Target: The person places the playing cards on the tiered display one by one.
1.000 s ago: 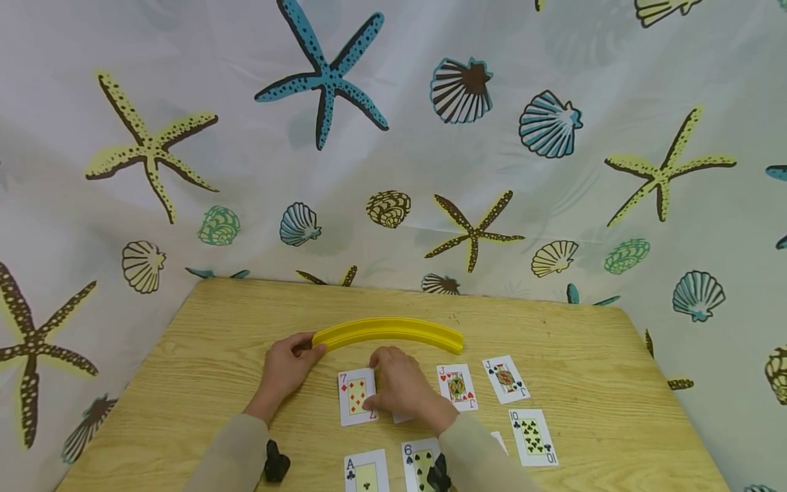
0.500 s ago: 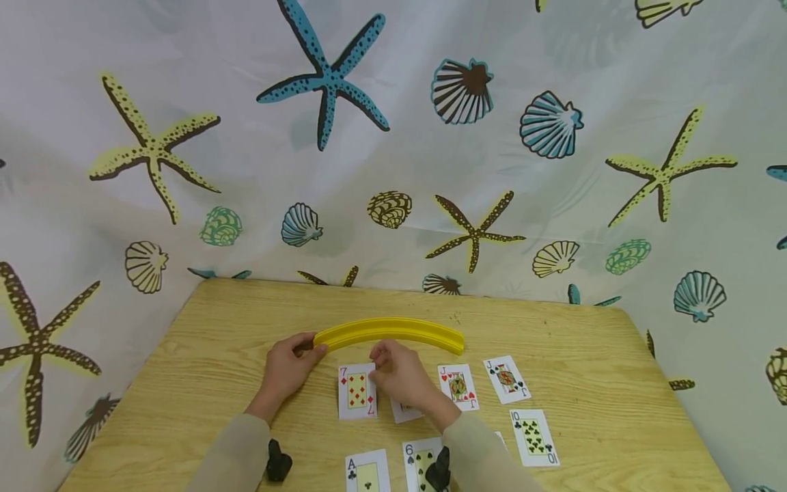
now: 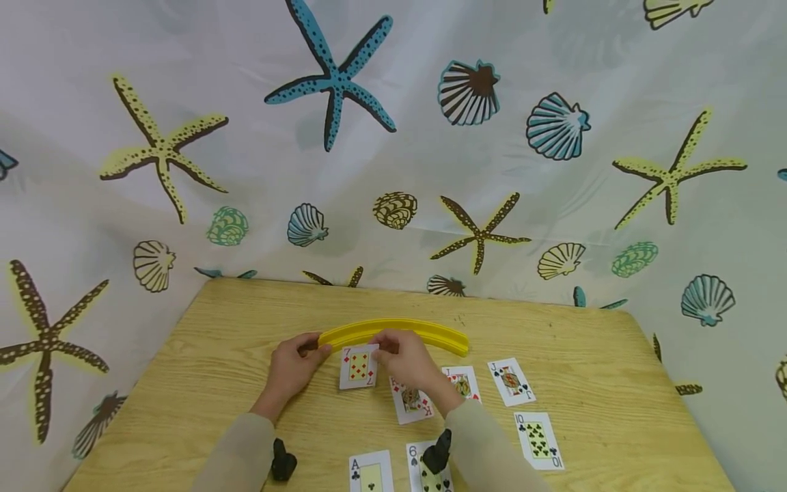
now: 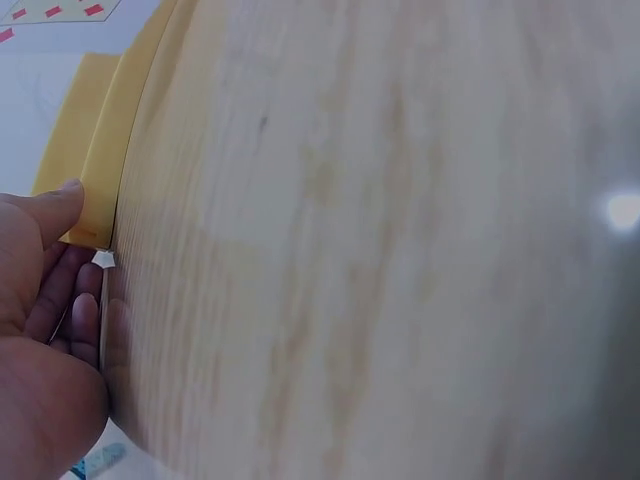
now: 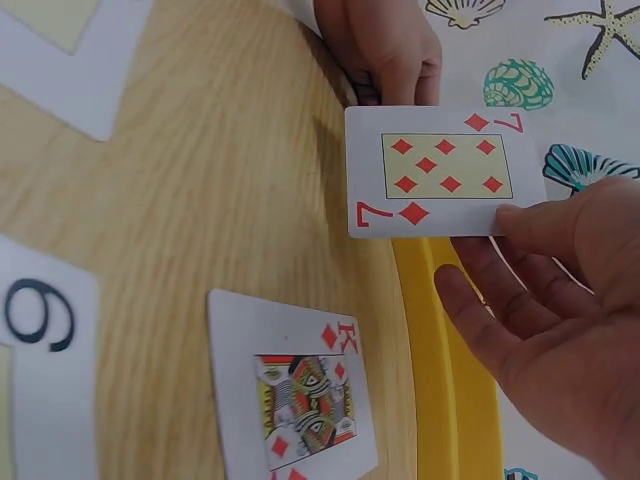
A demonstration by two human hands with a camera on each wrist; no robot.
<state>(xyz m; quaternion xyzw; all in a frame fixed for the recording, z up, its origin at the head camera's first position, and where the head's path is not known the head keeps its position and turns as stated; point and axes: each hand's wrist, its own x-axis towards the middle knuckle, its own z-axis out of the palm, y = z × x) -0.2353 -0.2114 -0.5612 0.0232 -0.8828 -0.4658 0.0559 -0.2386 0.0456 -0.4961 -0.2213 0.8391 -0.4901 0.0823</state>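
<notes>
The table and cloth are seen from the head, forward and down, farthest off. From the left wrist, the table is seen very close. From the right wrist, the seven is seen near, toward the left hand. The rail is shared by all three.

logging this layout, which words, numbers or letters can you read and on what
"7" on seven of diamonds
"K" on king of diamonds
"J" on jack of hearts
"J" on black jack, suit too small to tell
"10" on ten of clubs
"A" on ace of clubs
"6" on six of spades
No brand readable
</notes>
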